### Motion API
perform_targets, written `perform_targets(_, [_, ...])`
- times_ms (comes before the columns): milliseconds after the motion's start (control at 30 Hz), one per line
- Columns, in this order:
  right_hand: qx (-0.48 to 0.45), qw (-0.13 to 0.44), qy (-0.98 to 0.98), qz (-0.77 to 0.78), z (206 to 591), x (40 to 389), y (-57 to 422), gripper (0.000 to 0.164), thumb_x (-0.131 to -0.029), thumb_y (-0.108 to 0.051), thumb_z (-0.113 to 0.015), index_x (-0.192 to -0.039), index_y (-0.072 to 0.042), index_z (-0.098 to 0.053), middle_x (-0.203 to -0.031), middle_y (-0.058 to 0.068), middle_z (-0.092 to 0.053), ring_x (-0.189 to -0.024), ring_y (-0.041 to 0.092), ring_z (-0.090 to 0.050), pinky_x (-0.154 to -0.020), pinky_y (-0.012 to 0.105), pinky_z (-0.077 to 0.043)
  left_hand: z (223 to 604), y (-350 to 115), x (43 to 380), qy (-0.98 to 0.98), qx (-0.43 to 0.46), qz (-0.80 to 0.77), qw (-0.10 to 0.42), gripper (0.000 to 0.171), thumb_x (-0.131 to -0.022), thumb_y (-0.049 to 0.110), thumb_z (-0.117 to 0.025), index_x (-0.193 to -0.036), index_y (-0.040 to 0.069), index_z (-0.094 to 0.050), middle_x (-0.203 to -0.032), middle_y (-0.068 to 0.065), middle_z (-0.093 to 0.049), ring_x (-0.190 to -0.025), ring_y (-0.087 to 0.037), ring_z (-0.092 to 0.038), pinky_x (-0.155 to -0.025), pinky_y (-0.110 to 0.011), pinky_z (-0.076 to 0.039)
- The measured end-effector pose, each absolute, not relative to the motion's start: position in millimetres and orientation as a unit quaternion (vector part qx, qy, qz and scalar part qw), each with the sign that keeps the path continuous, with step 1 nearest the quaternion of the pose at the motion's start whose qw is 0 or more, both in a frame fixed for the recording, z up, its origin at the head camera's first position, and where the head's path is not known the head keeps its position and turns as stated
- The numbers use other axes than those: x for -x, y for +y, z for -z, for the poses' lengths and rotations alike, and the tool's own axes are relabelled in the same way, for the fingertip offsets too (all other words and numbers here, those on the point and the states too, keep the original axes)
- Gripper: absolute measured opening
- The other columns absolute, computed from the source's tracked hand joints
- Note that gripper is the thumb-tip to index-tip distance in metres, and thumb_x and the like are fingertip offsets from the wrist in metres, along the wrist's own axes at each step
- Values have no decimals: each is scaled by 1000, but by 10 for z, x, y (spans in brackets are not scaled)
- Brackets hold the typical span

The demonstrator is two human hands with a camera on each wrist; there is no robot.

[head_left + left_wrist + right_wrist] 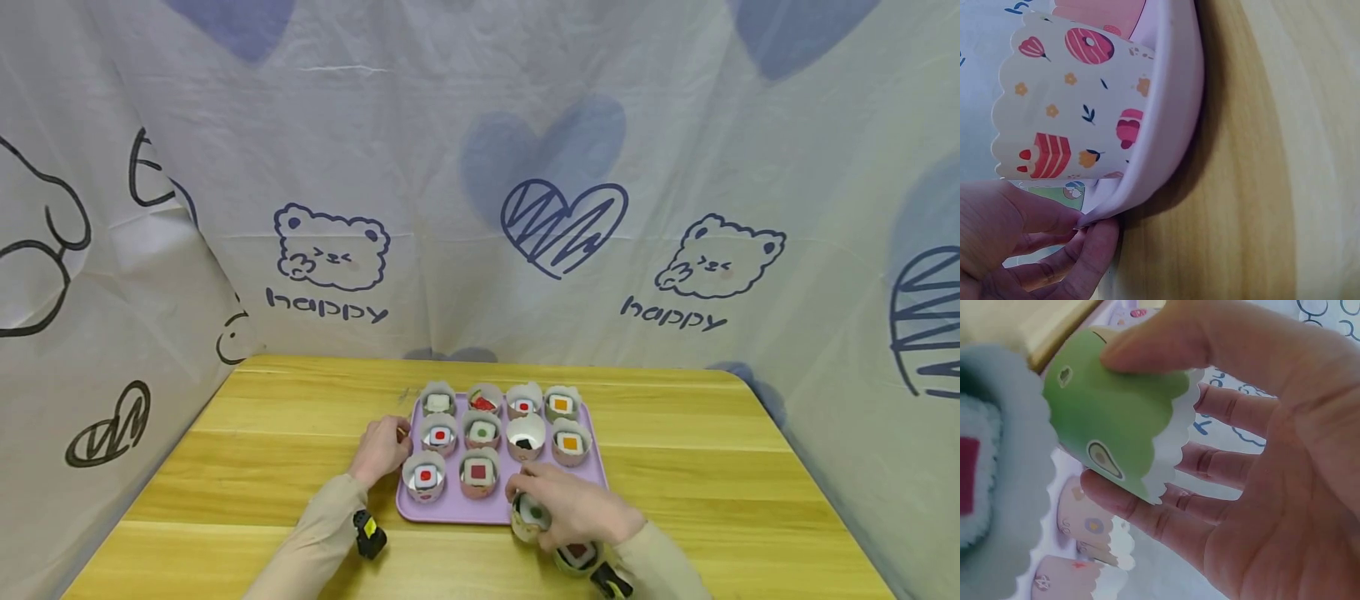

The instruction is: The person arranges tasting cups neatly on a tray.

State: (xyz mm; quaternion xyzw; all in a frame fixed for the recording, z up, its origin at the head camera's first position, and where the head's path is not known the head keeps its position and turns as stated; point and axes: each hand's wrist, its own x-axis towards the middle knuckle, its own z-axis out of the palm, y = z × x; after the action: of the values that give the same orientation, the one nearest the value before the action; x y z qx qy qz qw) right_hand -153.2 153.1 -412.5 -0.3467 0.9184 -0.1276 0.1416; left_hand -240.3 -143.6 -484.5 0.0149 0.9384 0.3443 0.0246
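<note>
My left hand [384, 450] pinches the left rim of a lilac tray [457, 509] between thumb and fingers. Next to it in the left wrist view, a white paper cup [1072, 100] printed with cakes and flowers stands inside the rim. With thumb and fingers, my right hand [573, 500] grips a green scalloped paper cup [1116, 412] with an avocado print, over the tray's front right edge. A white, green-centred piece [535, 514] sits in that cup. Under my right wrist is another cup [577, 558], holding a white piece with a dark red square.
Several scalloped cups stand in rows on the tray. Their contents include pieces with red dots [425, 476], orange squares [570, 443], and a dark red square [478, 472]. A wooden table [300, 425] lies beneath, with a printed cloth [450, 317] behind it.
</note>
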Motion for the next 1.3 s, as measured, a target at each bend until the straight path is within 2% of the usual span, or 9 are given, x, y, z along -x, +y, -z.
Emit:
perform_targets(67, [342, 138, 920, 134, 4108, 1545, 1540, 58, -66, -11, -86, -118, -18, -61, -151, 17, -48, -131, 33, -55, -105, 50, -52, 4844, -1439, 2403, 939, -17, -342, 21, 18, -92, 2, -61, -107, -4, -69, -84, -12, -69, -67, -17, -59, -56, -25, -49])
perform_targets(167, [338, 130, 922, 136, 4093, 1578, 1557, 59, -66, -10, -85, -119, -16, -61, -155, 20, -44, -134, 39, -52, -107, 57, -49, 4843, -1443, 2401, 940, -20, -340, 19, 19, -91, 2, -61, -107, -5, -69, -84, -12, -69, -68, -17, -59, -56, -25, -48])
perform_targets(267, [338, 122, 924, 132, 4085, 1628, 1574, 61, -67, -9, -85, -123, -14, -61, -145, 16, -53, -127, 34, -56, -106, 52, -51, 4840, -1441, 2396, 940, -19, -340, 19, 19, -92, 2, -61, -107, -5, -69, -84, -12, -69, -67, -17, -59, -56, -25, -48])
perform_targets(400, [331, 119, 927, 134, 4070, 1684, 1607, 79, -67, -7, -83, -140, -9, -54, -130, 8, -59, -115, 26, -60, -99, 44, -56, 4838, -1439, 2395, 940, -18, -340, 21, 19, -92, 2, -61, -108, -4, -69, -84, -12, -69, -67, -17, -59, -56, -24, -48])
perform_targets(500, [319, 124, 929, 142, 4058, 1714, 1624, 90, -68, -6, -82, -150, -10, -46, -131, 10, -59, -114, 26, -61, -97, 45, -57, 4840, -1439, 2396, 939, -17, -341, 22, 19, -92, 2, -61, -108, -5, -68, -85, -13, -69, -68, -17, -59, -56, -24, -48])
perform_targets(667, [311, 126, 931, 144, 4045, 1755, 1614, 77, -68, -7, -80, -141, -12, -54, -133, 12, -58, -115, 29, -61, -98, 49, -56, 4844, -1438, 2399, 940, -18, -341, 19, 19, -92, 2, -61, -108, -5, -69, -85, -13, -70, -69, -17, -59, -57, -24, -48])
perform_targets(833, [320, 107, 932, 129, 4069, 1793, 1574, 62, -68, -8, -80, -127, -15, -60, -121, 4, -60, -109, 24, -61, -95, 45, -57, 4852, -1444, 2401, 941, -19, -338, 18, 19, -92, 2, -61, -108, -5, -69, -86, -13, -70, -68, -18, -59, -57, -24, -48])
perform_targets(1200, [286, 123, 942, 126, 4178, 1843, 1492, 74, -71, -6, -84, -140, -12, -55, -142, 15, -55, -130, 36, -55, -107, 56, -50, 4861, -1440, 2407, 941, -16, -337, 16, 19, -92, 3, -61, -108, -4, -69, -83, -12, -68, -67, -17, -58, -56, -24, -46])
perform_targets(1300, [284, 118, 944, 119, 4203, 1845, 1470, 74, -72, -6, -84, -140, -12, -56, -143, 14, -55, -130, 36, -55, -107, 55, -50, 4860, -1444, 2408, 941, -16, -338, 15, 19, -92, 3, -61, -108, -4, -69, -83, -12, -68, -66, -17, -58, -55, -24, -47])
